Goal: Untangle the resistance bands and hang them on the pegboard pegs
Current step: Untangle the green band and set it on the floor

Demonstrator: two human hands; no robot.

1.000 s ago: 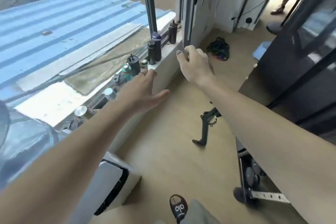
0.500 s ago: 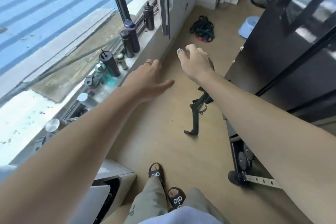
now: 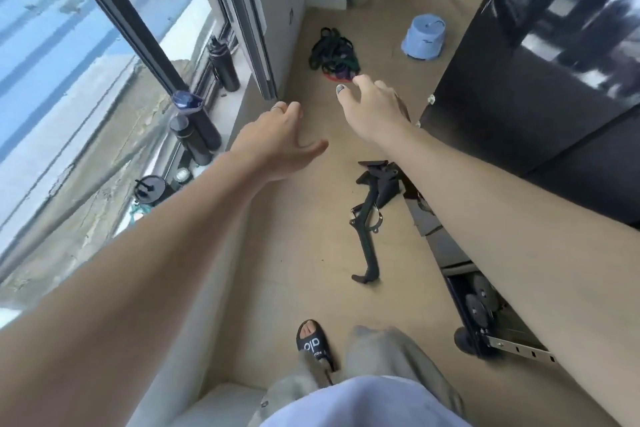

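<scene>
A tangled heap of resistance bands point(image 3: 333, 55), dark green, black, purple and red, lies on the tan floor ahead, beside the white window wall. Both my arms stretch forward above the floor. My left hand point(image 3: 277, 142) hovers with relaxed fingers and thumb spread, holding nothing, well short of the bands. My right hand point(image 3: 372, 106) is further forward, fingers loosely extended and empty, its fingertips overlapping the near edge of the heap in view but still above the floor. No pegboard is in sight.
Several dark bottles point(image 3: 223, 61) stand along the window sill on the left. A black metal stand point(image 3: 370, 215) lies on the floor. A light blue stool point(image 3: 424, 36) sits further ahead. A dark cabinet point(image 3: 540, 87) and a weight rack point(image 3: 485, 305) line the right side.
I have stepped forward along the window; the band heap is closer and larger in view. Both hands stayed outstretched and empty, the right one now reaching over the heap's near edge.
</scene>
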